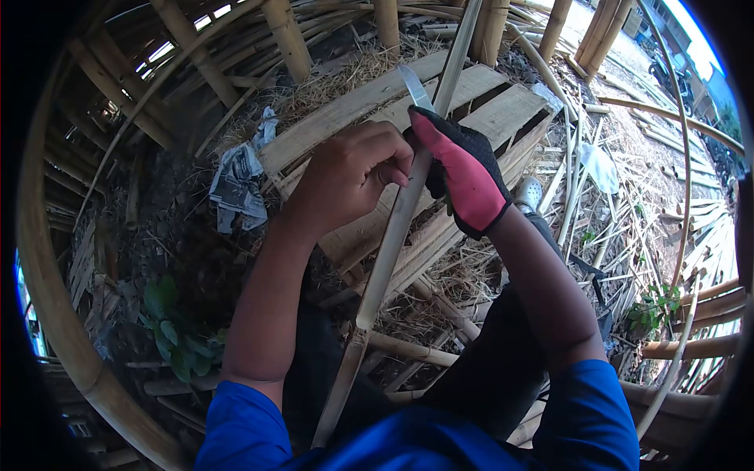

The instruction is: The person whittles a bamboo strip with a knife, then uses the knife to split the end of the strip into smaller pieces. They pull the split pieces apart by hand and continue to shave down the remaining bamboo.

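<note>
A long split bamboo strip [386, 271] runs slantwise from my lap up past both hands. My right hand [470, 177], in a pink and black glove, is closed around a knife whose bare blade [416, 88] points up and left beside the strip. The glove also wraps against the strip, and the knife's handle is hidden in it. My bare left hand [357, 173] is closed at the strip's left edge, fingers curled and their tips touching it. What these fingers pinch, if anything, is too small to make out. Beneath the hands lies a slatted wooden platform [491, 122].
Crumpled newspaper [238, 184] lies left of the platform. Bamboo posts [287, 39] stand behind it, and a curved bamboo pole [59, 314] bends along the left. Straw and bamboo offcuts litter the ground. A leafy plant [169, 330] grows at lower left. A shoe [529, 193] shows at right.
</note>
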`<state>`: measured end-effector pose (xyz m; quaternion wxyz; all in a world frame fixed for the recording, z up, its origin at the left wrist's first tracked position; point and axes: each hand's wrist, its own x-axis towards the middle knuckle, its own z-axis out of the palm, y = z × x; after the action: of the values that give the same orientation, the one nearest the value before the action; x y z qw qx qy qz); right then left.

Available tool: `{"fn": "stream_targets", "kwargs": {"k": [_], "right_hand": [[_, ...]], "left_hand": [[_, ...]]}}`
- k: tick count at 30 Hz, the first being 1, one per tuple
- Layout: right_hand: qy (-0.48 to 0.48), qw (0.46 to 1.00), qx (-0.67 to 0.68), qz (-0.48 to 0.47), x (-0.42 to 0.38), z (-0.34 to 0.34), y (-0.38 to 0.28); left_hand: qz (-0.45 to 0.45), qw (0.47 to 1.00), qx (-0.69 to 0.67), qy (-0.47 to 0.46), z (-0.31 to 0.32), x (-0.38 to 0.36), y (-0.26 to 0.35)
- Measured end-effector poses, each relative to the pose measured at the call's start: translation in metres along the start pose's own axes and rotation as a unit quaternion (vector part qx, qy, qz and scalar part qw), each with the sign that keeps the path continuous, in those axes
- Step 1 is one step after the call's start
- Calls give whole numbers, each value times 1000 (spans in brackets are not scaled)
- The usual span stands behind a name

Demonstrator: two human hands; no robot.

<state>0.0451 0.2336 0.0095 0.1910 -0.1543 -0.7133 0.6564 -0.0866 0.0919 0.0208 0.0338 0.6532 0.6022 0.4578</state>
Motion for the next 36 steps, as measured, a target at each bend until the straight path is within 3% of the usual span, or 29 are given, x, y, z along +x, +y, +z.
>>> {"fn": "stream_targets", "kwargs": {"k": [2,4,11,14,17,29,32,34,36], "right_hand": [[0,997,-52,-50,0,-1,4],[0,999,-35,-33,-3,0,-3],[-13,999,-4,-49,-3,0,5],[7,1000,13,-11,-6,4,-4],[-4,999,34,-36,-1,1,8],[-5,997,75,-9,-13,2,-14],[4,995,101,-19,-9,1,-9],[9,996,91,-20,-11,0,-12],[14,996,80,-20,-12,0,-11]], "left_hand": [[14,1000,5,-1,1,-1,-1],[68,997,-15,40,3,-3,-5],[17,999,26,11,8,-5,2],[14,999,30,16,13,-7,3],[9,998,-1,55,20,-8,5],[75,987,-30,141,36,-15,0],[69,979,-127,141,36,-15,-2],[-4,961,-236,145,34,-14,3],[13,976,-182,115,22,-13,2]]}}
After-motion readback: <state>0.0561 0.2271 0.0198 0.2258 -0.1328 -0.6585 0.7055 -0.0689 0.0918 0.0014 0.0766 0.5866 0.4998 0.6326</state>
